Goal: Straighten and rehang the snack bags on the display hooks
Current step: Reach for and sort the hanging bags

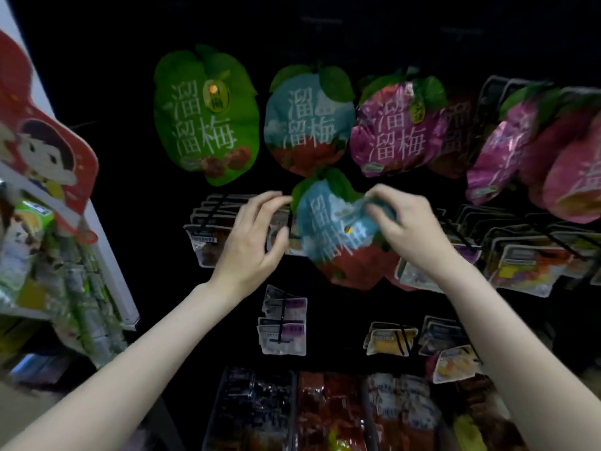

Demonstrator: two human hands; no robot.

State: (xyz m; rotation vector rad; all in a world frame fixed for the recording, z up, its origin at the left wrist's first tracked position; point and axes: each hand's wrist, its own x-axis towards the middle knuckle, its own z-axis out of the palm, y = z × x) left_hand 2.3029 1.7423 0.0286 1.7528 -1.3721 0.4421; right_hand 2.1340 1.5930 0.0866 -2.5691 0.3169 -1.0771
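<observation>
While the right hand (408,226) pinches the blue bag's (335,232) upper right edge, the left hand (257,236) hovers at its left edge, fingers loosely curled, holding nothing; bag sits below the hanging blue bag (307,125).

pink bags (566,151) blurred, cut off right

Dim light, a black display wall (97,76) behind, a white shelf upright (107,255) at left.
</observation>
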